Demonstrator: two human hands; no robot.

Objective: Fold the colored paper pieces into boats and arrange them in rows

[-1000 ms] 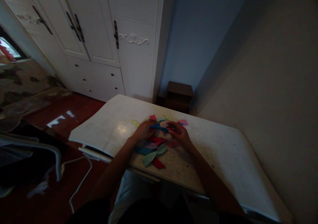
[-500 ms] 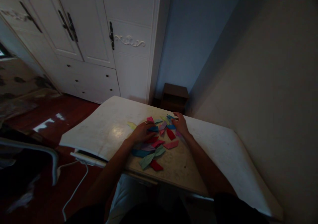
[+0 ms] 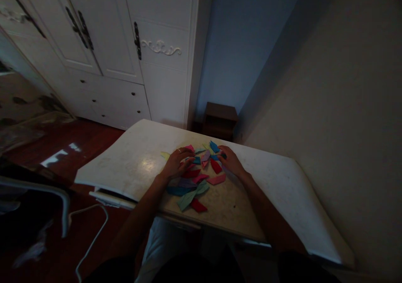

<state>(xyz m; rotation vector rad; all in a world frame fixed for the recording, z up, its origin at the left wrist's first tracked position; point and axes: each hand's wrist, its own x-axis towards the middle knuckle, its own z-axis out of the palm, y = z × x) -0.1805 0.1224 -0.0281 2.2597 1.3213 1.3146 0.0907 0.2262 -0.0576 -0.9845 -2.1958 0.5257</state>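
Folded paper pieces in several colours lie in a loose pile between my hands. My left hand [image 3: 178, 163] rests at the pile's left side, thumb and fingers apart, with a teal folded paper piece [image 3: 196, 160] just beyond its fingertips. My right hand [image 3: 230, 159] curves round the right side, fingers bent and apart from the thumb; a dark teal bit shows between them. Near its fingertips are a blue piece [image 3: 214, 146] and a red piece [image 3: 215, 166]. Closer to me lie a pink piece [image 3: 216, 179], a pale green piece [image 3: 188, 198] and another red piece [image 3: 198, 205].
The pile sits on a white table [image 3: 266, 182] with a worn top. A white wardrobe [image 3: 166, 78] and a small brown cabinet [image 3: 221, 112] stand behind it. At the left are a chair frame [image 3: 64, 203] and a white cable [image 3: 100, 228]; a wall rises at the right.
My right hand has drawn slightly toward me, and a blue piece near its fingertips shows more. My left hand has shifted a little left and up, uncovering more of the paper beside it.
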